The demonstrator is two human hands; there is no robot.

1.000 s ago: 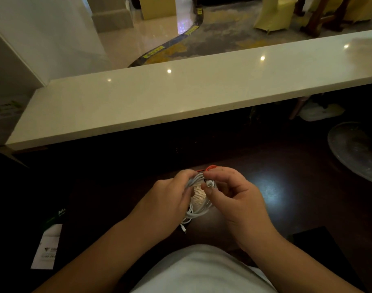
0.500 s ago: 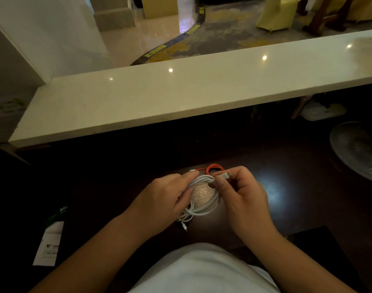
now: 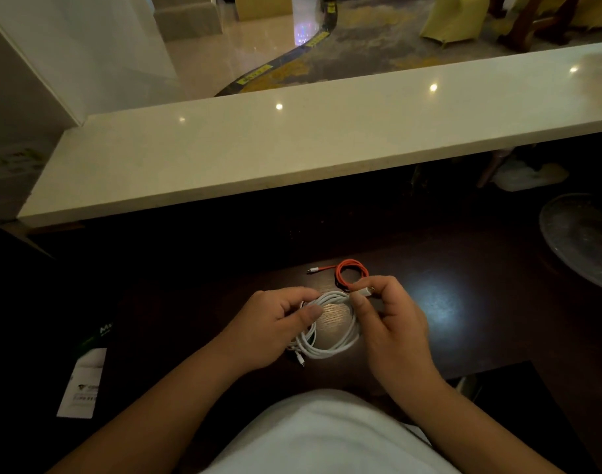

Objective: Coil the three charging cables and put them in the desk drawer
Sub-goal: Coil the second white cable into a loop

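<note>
A white charging cable hangs in loose loops between my hands above the dark desk. My left hand pinches the left side of the coil between thumb and fingers. My right hand pinches the cable's plug end at the top right of the coil. Another plug dangles below the coil. An orange cable lies coiled on the desk just beyond my hands, its white plug pointing left. I cannot tell whether the white loops are one cable or two. No drawer is in view.
A pale stone counter runs across above the desk. A clear glass dish sits at the right edge. A white and green card lies at the left. My white shirt fills the bottom of the view.
My hands have drawn apart and the white coil has opened into wider loops. My right hand now holds the plug end out to the right. The orange coil behind has come into view.
</note>
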